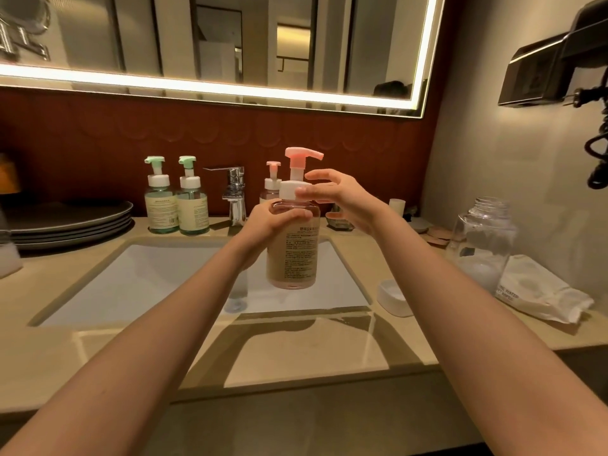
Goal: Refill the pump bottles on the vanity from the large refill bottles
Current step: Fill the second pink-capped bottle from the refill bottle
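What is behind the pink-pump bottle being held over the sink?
A second pink-pump bottle on the counter beside the faucet; the held bottle and left hand cover its lower body.

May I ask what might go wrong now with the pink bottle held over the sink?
Only the left hand grips the pink pump bottle above the sink; twisting its collar could make it slip and drop. The right forearm passes near the open clear jar and might knock it.

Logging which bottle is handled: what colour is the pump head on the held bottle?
Pink pump head, above a white collar; the head view shows it.
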### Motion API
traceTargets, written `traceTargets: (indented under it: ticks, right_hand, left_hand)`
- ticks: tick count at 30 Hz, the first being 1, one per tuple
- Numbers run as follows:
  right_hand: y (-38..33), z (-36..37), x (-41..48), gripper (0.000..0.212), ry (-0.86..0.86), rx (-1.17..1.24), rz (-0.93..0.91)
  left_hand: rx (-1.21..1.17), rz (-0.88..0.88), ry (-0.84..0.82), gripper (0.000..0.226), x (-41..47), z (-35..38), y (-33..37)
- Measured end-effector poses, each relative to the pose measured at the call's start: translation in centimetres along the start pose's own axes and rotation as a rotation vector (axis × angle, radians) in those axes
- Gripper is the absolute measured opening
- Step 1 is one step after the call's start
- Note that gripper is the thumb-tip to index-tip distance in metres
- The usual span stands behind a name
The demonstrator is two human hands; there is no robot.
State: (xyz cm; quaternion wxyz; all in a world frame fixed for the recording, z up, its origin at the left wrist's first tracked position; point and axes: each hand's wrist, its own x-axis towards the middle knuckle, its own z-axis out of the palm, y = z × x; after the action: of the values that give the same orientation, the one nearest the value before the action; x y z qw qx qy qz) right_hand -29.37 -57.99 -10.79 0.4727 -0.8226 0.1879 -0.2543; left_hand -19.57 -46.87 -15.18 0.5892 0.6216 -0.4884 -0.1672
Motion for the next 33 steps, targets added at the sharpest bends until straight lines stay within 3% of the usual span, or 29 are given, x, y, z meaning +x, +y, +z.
traceTargets:
  ticks: [5, 7, 9, 13, 16, 20, 21, 23, 25, 28, 30, 33]
  right_hand:
    - [0.8, -0.3, 0.0, 0.049, 0.103, 0.078, 0.034]
    - [0.7, 0.6, 0.0, 0.044, 0.063, 0.088, 0.043]
    - [0.2, 1.9, 0.0, 0.056, 0.053, 0.066, 0.031]
    - [-0.2, 4.0, 1.0, 0.076, 0.293, -0.089, 0.073]
    - [0.1, 4.2, 1.4, 0.064, 0.362, -0.136, 0.094]
    - [0.5, 4.2, 1.5, 0.044, 0.281, -0.035, 0.074]
    - [0.4, 4.5, 1.5, 0.054, 0.273, -0.067, 0.091]
    - [0.2, 5.4, 1.3, 0.095, 0.300, -0.170, 0.161]
    - [0.1, 5.9, 1.3, 0.110, 0.357, -0.265, 0.180]
    - [0.0, 5.5, 1.5, 0.089, 0.403, -0.296, 0.144]
    - [-0.1, 5.3, 1.7, 0.076, 0.354, -0.245, 0.125]
    - [0.0, 5.6, 1.3, 0.088, 0.279, -0.294, 0.174]
  left_hand:
    - [-0.057, -0.045, 0.148, 0.032, 0.8, -0.2, -0.5]
    - [-0.012, -0.048, 0.196, 0.037, 1.2, 0.2, -0.7]
    - [0.051, -0.037, 0.209, 0.035, 1.3, 0.7, -0.7]
    - [0.065, -0.065, 0.232, 0.033, 1.3, 1.6, -0.7]
    - [0.054, -0.090, 0.259, 0.026, 1.1, 1.2, -1.1]
    - [0.071, -0.111, 0.254, 0.047, 1.0, 0.7, -1.4]
    - [0.070, -0.113, 0.250, 0.047, 1.0, 0.8, -1.4]
    - [0.052, -0.107, 0.251, 0.044, 1.1, 1.1, -1.2]
    - [0.042, -0.097, 0.245, 0.045, 1.0, 1.3, -1.0]
    - [0.053, -0.116, 0.229, 0.037, 1.0, 1.2, -1.1]
    - [0.035, -0.152, 0.224, 0.044, 0.9, 1.1, -1.3]
    - [0.046, -0.182, 0.215, 0.053, 1.1, 1.2, -1.6]
